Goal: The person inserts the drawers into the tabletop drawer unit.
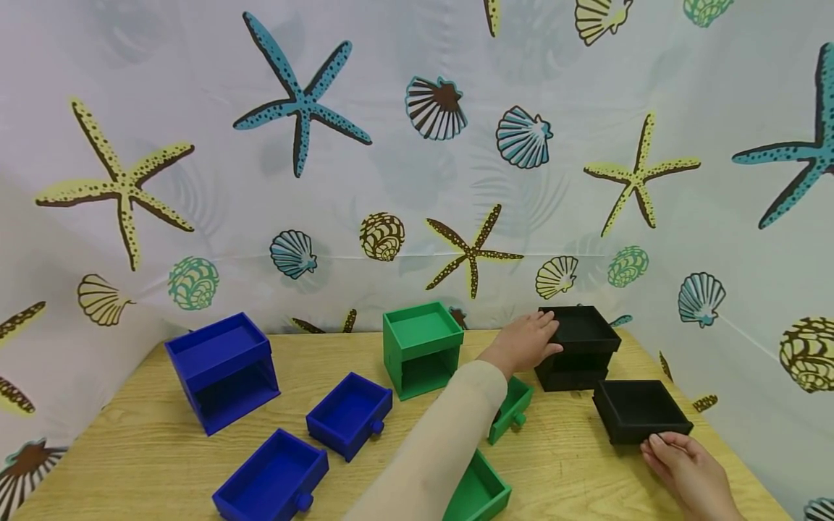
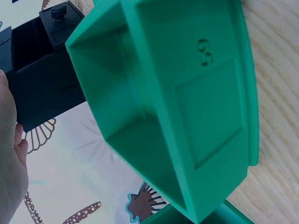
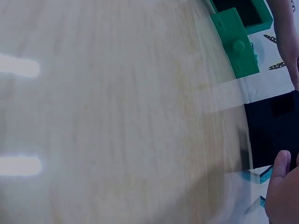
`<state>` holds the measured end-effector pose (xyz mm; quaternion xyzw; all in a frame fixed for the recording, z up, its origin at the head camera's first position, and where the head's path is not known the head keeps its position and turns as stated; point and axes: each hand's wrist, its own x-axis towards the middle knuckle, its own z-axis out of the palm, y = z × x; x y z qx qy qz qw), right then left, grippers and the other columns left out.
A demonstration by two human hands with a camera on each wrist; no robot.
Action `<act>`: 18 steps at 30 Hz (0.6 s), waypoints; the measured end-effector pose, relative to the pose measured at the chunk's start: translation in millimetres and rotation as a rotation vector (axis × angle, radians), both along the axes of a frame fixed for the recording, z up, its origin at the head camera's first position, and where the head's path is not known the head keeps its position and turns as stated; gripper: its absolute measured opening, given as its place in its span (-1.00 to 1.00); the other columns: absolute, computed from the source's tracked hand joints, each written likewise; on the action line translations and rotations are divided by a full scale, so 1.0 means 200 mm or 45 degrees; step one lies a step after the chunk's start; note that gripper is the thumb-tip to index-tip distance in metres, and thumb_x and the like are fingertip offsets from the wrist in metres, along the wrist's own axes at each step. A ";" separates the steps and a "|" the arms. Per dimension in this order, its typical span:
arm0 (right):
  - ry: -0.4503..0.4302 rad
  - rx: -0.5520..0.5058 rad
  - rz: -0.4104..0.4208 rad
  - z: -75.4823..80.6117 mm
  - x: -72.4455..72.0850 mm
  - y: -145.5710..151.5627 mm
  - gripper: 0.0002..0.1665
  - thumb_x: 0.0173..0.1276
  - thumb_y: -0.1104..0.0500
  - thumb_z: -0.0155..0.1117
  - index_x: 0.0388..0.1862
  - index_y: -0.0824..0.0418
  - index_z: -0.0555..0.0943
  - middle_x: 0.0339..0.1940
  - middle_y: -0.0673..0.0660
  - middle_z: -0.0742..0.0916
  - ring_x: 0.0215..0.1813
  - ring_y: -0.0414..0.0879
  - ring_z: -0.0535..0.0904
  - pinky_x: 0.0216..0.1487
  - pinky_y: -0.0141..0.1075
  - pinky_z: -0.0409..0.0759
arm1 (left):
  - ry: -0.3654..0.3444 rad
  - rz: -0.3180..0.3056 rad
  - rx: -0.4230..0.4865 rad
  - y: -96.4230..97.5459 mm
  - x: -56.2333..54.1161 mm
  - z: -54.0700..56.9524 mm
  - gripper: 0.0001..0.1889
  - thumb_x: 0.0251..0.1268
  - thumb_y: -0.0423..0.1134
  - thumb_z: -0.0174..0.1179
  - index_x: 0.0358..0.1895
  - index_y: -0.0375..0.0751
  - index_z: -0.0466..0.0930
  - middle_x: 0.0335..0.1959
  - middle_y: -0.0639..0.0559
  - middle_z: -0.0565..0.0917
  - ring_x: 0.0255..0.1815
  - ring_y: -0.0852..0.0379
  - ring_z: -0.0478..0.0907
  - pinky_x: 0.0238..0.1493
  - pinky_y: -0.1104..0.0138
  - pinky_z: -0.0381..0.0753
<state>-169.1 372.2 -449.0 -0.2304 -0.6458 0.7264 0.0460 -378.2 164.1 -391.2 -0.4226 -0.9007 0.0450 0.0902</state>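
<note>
My left hand (image 1: 526, 341) rests on the left side of the black cabinet (image 1: 580, 339), its fingers lying over the rim of the top tray. A lower black drawer sits inside that cabinet, its knob (image 2: 58, 12) showing in the left wrist view; the bay above is open. With my right hand (image 1: 693, 470) I pinch the front of a loose black drawer (image 1: 641, 411), in front of the cabinet and to its right. The fingertips hide this drawer's knob. Both the drawer (image 3: 272, 130) and the right hand (image 3: 284, 193) appear at the right wrist view's edge.
A green cabinet (image 1: 422, 339) stands left of the left hand. Two green drawers (image 1: 515, 412) lie near the left forearm, one partly covered by the sleeve. Farther left are a blue cabinet (image 1: 221, 369) and two blue drawers (image 1: 348, 416). A patterned curtain (image 1: 417, 174) hangs behind the wooden table (image 1: 560, 477).
</note>
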 end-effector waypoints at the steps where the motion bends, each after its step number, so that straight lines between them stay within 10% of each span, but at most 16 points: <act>1: 0.009 -0.003 0.023 0.01 0.00 -0.01 -0.69 0.48 0.22 0.16 0.03 0.32 0.30 -0.26 0.00 0.62 -0.19 -0.26 0.66 0.06 -0.33 0.59 | -0.002 0.000 0.001 0.00 0.00 0.00 -0.37 0.55 0.15 -0.28 0.54 -0.06 0.10 0.54 0.05 0.08 0.53 0.15 -0.02 0.47 0.35 -0.05; 18: 0.111 -0.058 0.134 0.06 -0.11 -0.09 -0.86 0.47 0.30 0.14 -0.08 0.28 0.40 -0.29 0.00 0.68 -0.14 -0.22 0.67 0.10 -0.30 0.57 | -0.003 -0.026 0.031 -0.01 0.00 0.00 -0.38 0.55 0.15 -0.27 0.53 -0.07 0.13 0.54 0.04 0.11 0.52 0.14 0.02 0.46 0.38 -0.05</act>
